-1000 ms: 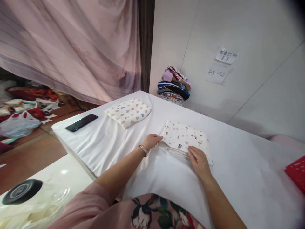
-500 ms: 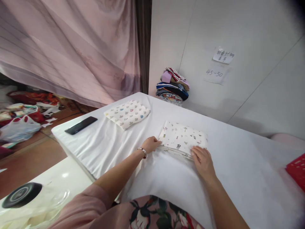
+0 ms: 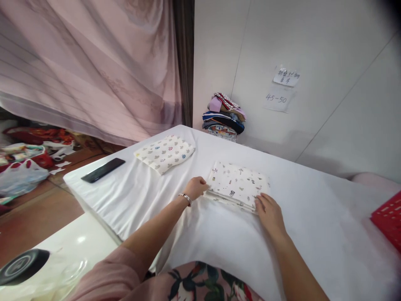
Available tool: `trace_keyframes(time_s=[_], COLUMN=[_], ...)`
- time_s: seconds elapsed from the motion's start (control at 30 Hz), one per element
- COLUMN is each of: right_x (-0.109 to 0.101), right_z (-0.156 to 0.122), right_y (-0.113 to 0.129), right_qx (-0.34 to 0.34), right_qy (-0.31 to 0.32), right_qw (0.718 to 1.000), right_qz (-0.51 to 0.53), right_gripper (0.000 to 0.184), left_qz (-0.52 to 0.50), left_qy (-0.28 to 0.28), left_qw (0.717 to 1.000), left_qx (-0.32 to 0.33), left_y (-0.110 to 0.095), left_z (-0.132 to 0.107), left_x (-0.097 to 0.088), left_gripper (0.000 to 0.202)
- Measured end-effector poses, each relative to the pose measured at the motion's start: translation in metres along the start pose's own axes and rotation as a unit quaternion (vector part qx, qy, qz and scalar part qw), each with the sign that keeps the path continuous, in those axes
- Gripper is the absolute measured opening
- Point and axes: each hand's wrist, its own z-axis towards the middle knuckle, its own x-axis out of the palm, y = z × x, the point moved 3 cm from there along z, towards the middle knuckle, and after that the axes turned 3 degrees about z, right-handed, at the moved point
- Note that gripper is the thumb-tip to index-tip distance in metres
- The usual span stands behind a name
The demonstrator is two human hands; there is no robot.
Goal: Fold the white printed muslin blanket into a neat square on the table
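Note:
A folded white cloth with small printed figures point(image 3: 236, 182) lies on the white-covered table point(image 3: 300, 209), its layered edge facing me. At its near left corner, my left hand point(image 3: 196, 188) pinches the edge between thumb and fingers; a bracelet circles that wrist. My right hand point(image 3: 270, 212) is at the near right corner, fingers closed on the cloth's edge. Farther left on the table rests a second folded cloth point(image 3: 166, 153), white with grey and coloured mouse-head shapes, touched by neither hand.
A black phone point(image 3: 103, 170) lies near the table's left edge. Several folded fabrics point(image 3: 223, 117) are stacked by the wall beyond the table. On the right stands a red basket point(image 3: 388, 219). A round black object point(image 3: 23, 267) sits at lower left; bags point(image 3: 23, 177) lie on the floor.
My right hand has shifted slightly right, from the cloth's front edge to its near right corner. My left hand stays at the left corner. The whole view has shifted a little.

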Motion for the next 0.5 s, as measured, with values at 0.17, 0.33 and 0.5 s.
trace_keyframes(time_s=[0.17,0.33,0.5], right_x=[0.000,0.001,0.001], right_z=[0.000,-0.001,0.000], right_y=[0.002,0.002,0.002], right_qx=[-0.003,0.014,0.037], right_qy=[0.015,0.022,0.044], right_qw=[1.000,1.000,0.998], right_qz=[-0.006,0.002,0.001], right_gripper=[0.034,0.034,0.037], left_qz=[-0.008,0.016,0.079], left_qy=[0.001,0.014,-0.020], left_qw=[1.000,1.000,0.996], left_qx=[-0.010,-0.003,0.030], left_y=[0.016,0.022,0.001], left_z=[0.005,0.008,0.006], left_x=[0.006,0.009,-0.005], left_gripper=[0.004,0.005,0.020])
